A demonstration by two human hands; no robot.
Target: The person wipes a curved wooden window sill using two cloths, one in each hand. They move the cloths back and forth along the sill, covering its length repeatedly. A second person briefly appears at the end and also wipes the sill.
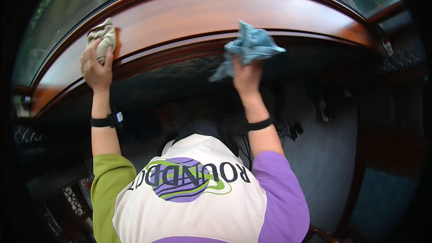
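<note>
A polished reddish-brown wooden window sill (189, 10) curves across the top of the view. On its left part, my left hand (98, 69) has its fingers on a crumpled beige cloth (106, 37), which lies against the wood. My right hand (248, 74) grips a bunched light-blue cloth (253, 45) at the sill's front edge. One end of the blue cloth hangs down to the left of the hand. Whether the blue cloth touches the sill cannot be told. Black bands circle both wrists.
Window glass (84, 10) borders the sill's far side, with greenery beyond. Dark patterned fabric or wall lies below the sill's front edge. Black cables (290, 131) are near the grey floor (303, 162) at the right. Dark wooden furniture stands at both lower sides.
</note>
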